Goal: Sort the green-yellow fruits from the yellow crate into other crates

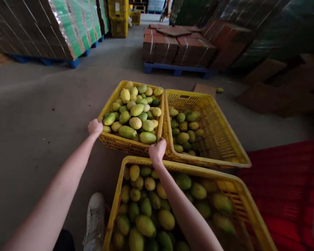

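Observation:
A yellow plastic crate (128, 142) full of green and yellow papaya-like fruit (137, 110) is between my two hands. My left hand (95, 127) is closed on its near left corner. My right hand (157, 151) grips the rim at its near right corner; the fingertips of both hands are partly hidden. Touching or nearly touching its right side is a second yellow crate (225, 137), with similar fruit heaped on its left part. Closest to me, under my right forearm, stands a third yellow crate (199, 168) holding more of the fruit.
A red crate (282, 188) stands at the right. Farther off, strapped cardboard stacks (178, 47) rest on a blue pallet (178, 69). Wrapped pallet loads (75, 28) rise at the upper left, near stacked yellow crates (118, 19). Flattened cardboard (267, 94) lies at the right. My shoe (94, 219) is below.

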Motion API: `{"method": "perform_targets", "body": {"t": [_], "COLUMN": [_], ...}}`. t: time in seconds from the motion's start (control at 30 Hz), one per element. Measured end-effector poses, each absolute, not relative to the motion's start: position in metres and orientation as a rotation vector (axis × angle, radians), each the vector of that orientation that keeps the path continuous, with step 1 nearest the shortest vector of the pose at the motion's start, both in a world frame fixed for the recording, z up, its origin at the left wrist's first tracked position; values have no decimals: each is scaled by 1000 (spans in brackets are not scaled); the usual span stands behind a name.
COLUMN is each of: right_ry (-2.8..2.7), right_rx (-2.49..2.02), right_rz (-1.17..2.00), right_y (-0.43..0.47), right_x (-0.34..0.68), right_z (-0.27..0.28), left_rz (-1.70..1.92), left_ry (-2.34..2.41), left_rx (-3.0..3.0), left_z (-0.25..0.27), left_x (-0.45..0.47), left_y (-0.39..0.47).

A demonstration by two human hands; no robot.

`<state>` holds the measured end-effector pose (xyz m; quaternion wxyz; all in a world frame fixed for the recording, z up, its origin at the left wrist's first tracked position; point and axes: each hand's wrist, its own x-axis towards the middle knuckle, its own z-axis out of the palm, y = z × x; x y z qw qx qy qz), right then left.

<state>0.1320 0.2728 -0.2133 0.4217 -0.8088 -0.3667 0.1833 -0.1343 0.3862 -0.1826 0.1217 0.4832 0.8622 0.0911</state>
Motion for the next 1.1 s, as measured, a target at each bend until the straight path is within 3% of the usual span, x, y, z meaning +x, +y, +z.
{"method": "perform_targets", "body": {"t": [0.2, 0.4, 0.7, 1.1], "right_ry": [-872, -645, -592, -808], "right_rx": [-2039, -2103, -2189, -2119], "right_rz": [769, 809, 833, 1036], "right_y": [290, 340, 328, 315], "right_x": [134, 143, 71, 64], "right_z": [-200, -208, -211, -212], "left_rz": [118, 23, 45, -111], "left_ry": [2451, 2371, 2401, 2523], "left_rx": [1670, 1784, 1827, 1734], "left_z": [-178, -179, -176, -166], "left_x": [-180, -186, -232, -267], "left_y": [410, 415, 439, 358]}}
